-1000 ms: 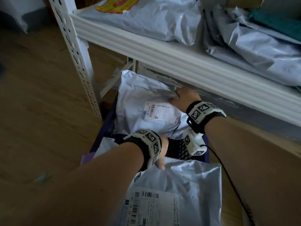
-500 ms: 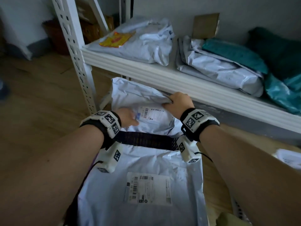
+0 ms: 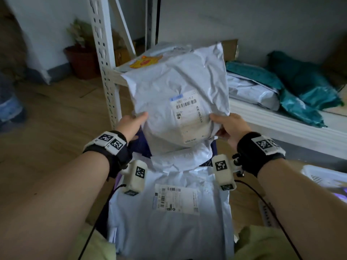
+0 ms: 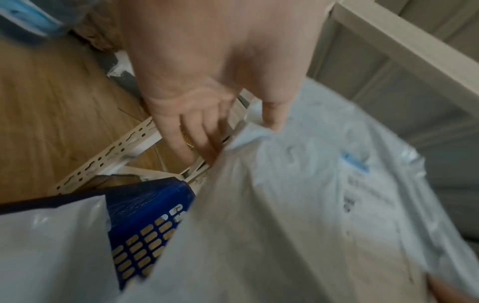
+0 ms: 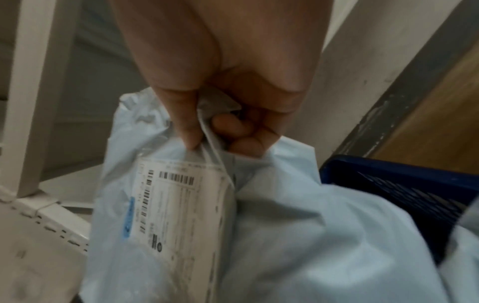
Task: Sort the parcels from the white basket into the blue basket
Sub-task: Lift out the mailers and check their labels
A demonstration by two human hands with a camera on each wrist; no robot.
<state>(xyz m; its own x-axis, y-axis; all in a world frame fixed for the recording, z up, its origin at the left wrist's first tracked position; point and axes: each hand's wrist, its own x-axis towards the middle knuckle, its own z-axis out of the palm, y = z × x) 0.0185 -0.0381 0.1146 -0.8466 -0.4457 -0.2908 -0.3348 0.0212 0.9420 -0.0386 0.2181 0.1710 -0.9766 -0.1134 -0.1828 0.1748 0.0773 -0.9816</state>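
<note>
Both of my hands hold a white poly parcel (image 3: 178, 87) with a barcode label upright above the blue basket (image 3: 143, 147). My left hand (image 3: 134, 121) pinches its left edge, thumb on the front and fingers behind, as the left wrist view shows: left hand (image 4: 233, 133), parcel (image 4: 298, 205), blue basket (image 4: 150, 215). My right hand (image 3: 225, 124) grips the right edge. In the right wrist view the right hand (image 5: 215, 133) has its thumb and curled fingers clamped on the parcel (image 5: 285, 235) beside the blue basket (image 5: 401, 184). A second labelled parcel (image 3: 169, 222) lies in the basket nearer me.
A white metal rack stands right behind the basket, its upright post (image 3: 102, 62) at the left. Its shelf (image 3: 281, 124) carries white and teal bags (image 3: 300, 85). The white basket (image 3: 323, 177) sits at the right edge. A plant pot (image 3: 82, 61) stands on the wooden floor.
The parcel that lay at the basket's far end under the shelf is now lifted upright in front of the shelf. My left hand moved from the near parcel to its left edge.
</note>
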